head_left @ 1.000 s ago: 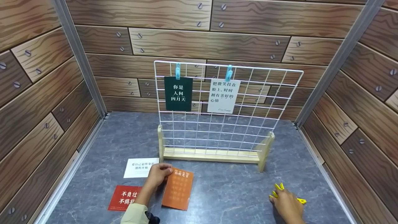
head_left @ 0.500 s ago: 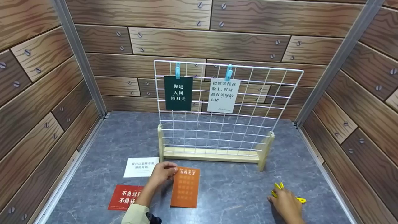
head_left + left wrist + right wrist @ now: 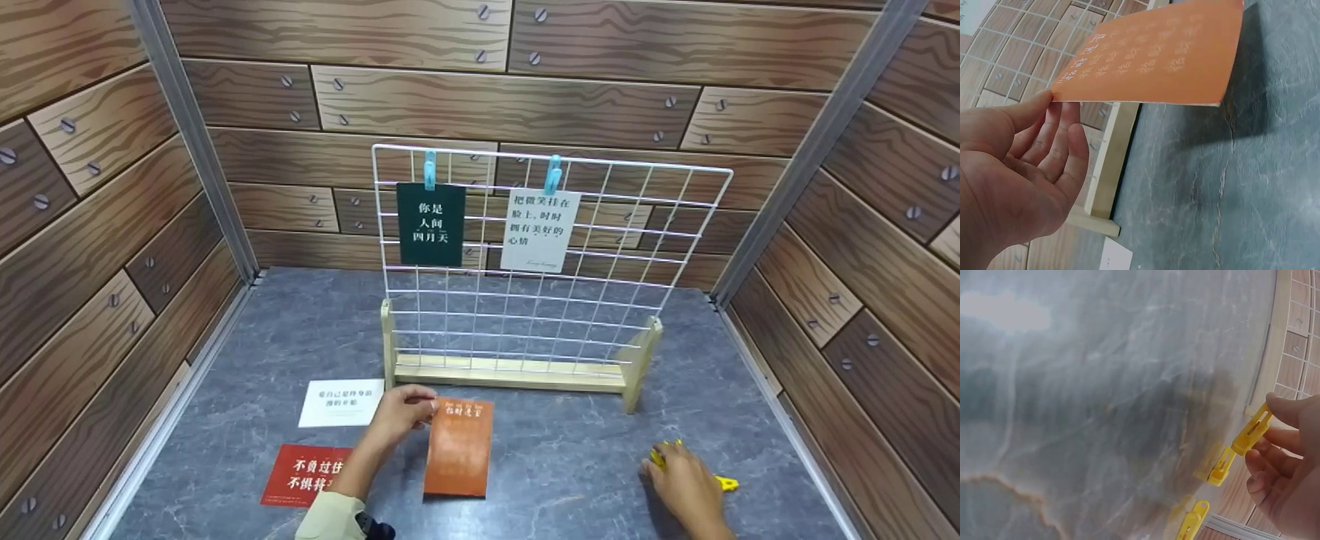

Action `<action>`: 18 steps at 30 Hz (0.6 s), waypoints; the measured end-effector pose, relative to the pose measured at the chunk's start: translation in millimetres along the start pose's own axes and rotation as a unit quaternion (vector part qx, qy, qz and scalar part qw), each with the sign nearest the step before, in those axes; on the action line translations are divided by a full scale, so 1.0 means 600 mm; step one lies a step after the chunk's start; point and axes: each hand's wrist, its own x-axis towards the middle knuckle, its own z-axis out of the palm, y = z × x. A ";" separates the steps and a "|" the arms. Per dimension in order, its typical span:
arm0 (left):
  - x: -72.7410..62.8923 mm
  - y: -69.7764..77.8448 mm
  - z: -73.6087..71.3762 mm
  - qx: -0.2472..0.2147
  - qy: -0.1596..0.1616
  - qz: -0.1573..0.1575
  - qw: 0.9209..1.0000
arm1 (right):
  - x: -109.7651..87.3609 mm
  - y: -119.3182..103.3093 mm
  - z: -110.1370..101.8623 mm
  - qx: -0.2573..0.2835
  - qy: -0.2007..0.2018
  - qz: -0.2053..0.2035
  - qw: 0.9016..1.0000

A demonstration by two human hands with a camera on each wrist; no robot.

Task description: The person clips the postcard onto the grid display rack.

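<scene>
your orange card (image 3: 459, 448) has just moved right, farther from the red card (image 3: 304, 476), and is raised off the table (image 3: 562, 457) in front of the rack (image 3: 510, 377), so it seems free to handle. your left hand (image 3: 399, 418), fingers curled, pinches its top left corner; your right hand (image 3: 685, 481), well apart, pinches 1 yellow clip (image 3: 1251, 432).

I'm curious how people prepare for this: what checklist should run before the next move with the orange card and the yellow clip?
1. Orange card in grasp: ok, the left hand pinches it near an upper corner.
2. Yellow clip in grasp: ok, the right hand pinches one.
3. Clip squeezed open: cannot tell from these views.
4. Orange card and clip together: not ok, they are well apart.
5. Hung cards clipped: ok, a dark green card and a white card hang from blue clips.
</scene>
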 end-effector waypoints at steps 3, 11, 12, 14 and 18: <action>0.000 0.004 0.006 0.000 -0.003 0.013 1.000 | 0.001 -0.007 -0.005 0.010 -0.006 0.008 1.000; -0.016 0.053 0.031 0.014 -0.008 0.042 0.999 | 0.011 -0.037 -0.026 0.042 -0.049 0.058 0.996; -0.016 0.056 0.034 0.013 -0.008 0.043 0.999 | 0.011 -0.041 -0.028 0.047 -0.045 0.056 0.996; -0.017 0.063 0.039 0.015 -0.012 0.046 0.999 | 0.010 -0.048 -0.034 0.059 -0.034 0.050 0.996; -0.005 0.053 0.050 0.005 -0.022 0.053 0.998 | 0.005 -0.063 -0.044 0.086 0.001 0.029 0.996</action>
